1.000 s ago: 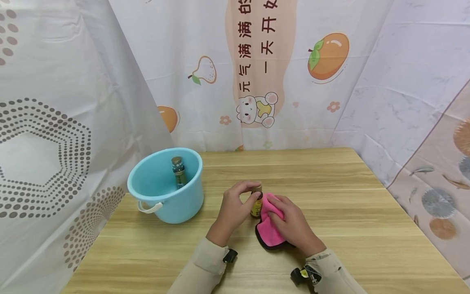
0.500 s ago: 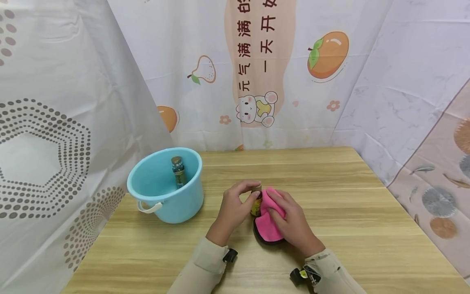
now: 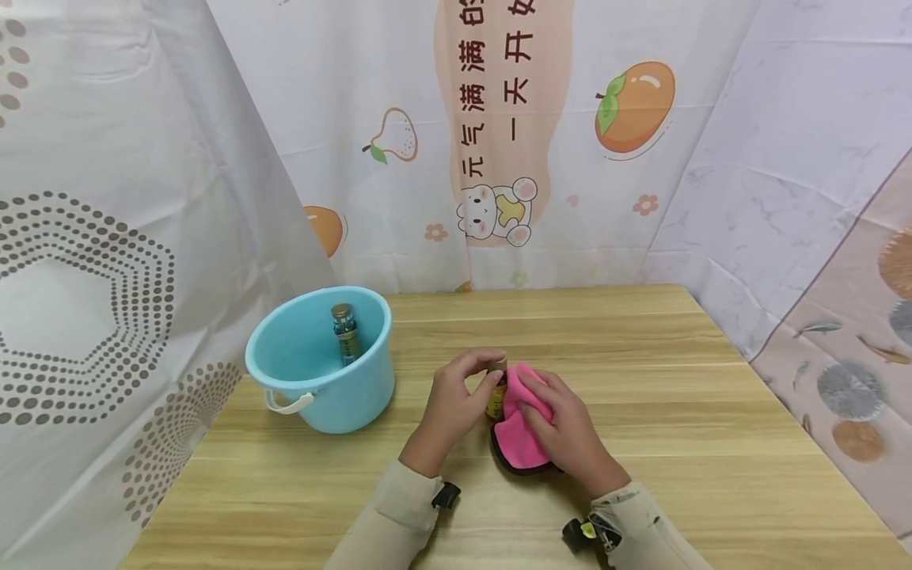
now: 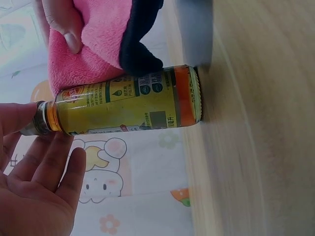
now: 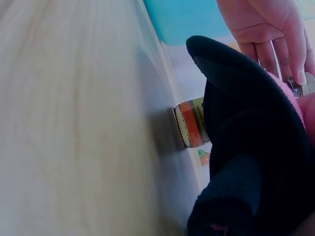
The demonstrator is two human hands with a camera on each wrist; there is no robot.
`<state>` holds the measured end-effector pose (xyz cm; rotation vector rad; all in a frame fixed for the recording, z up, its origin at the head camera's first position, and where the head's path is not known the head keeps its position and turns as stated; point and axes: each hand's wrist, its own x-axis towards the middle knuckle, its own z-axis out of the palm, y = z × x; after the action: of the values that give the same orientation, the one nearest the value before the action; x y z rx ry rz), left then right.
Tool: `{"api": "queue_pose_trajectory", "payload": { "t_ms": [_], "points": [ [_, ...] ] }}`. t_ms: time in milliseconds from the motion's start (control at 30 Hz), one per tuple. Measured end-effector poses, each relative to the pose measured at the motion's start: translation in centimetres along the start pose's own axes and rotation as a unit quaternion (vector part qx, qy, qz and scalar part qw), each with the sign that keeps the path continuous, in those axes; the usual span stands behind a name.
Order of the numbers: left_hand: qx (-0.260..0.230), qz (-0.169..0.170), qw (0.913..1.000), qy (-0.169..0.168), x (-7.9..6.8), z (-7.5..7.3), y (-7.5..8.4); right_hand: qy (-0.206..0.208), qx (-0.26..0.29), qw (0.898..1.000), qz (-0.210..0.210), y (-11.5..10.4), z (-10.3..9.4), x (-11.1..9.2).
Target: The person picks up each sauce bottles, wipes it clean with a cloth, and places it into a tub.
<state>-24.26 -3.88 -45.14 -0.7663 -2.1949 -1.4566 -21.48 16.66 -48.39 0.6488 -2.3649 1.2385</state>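
An upright small glass bottle [image 4: 123,108] with a yellow-green label stands at the middle of the wooden table. Thumb and fingers of my left hand [image 3: 454,404] pinch its capped top. My right hand [image 3: 568,431] grips a bunched pink cloth [image 3: 520,442] with a black underside and holds it against the bottle's right side. In the left wrist view, the cloth covers part of the label's edge. The black underside fills much of the right wrist view and hides most of the bottle there.
A light blue bucket [image 3: 356,402] with a white handle stands on the table [image 3: 641,380] to the left. Inside it leans another capped bottle [image 3: 347,332]. Printed curtains [image 3: 399,206] hang behind the table and along both sides.
The right hand and pink cloth have shifted slightly up and left, covering more of the bottle's side. The left hand keeps its place on the bottle's top.
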Motion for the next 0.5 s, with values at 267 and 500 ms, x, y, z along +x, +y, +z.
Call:
{"api": "queue_pose_trajectory", "payload": {
  "t_ms": [267, 500],
  "points": [
    [0.012, -0.005, 0.9999, -0.004, -0.08, -0.08, -0.17, -0.049, -0.026, 0.996, 0.067, 0.36, 0.09, -0.09],
    [0.014, -0.001, 0.9999, -0.008, -0.06, -0.15, -0.08, -0.076, -0.047, 0.991, 0.101, 0.38, 0.1, -0.06]
  ]
}}
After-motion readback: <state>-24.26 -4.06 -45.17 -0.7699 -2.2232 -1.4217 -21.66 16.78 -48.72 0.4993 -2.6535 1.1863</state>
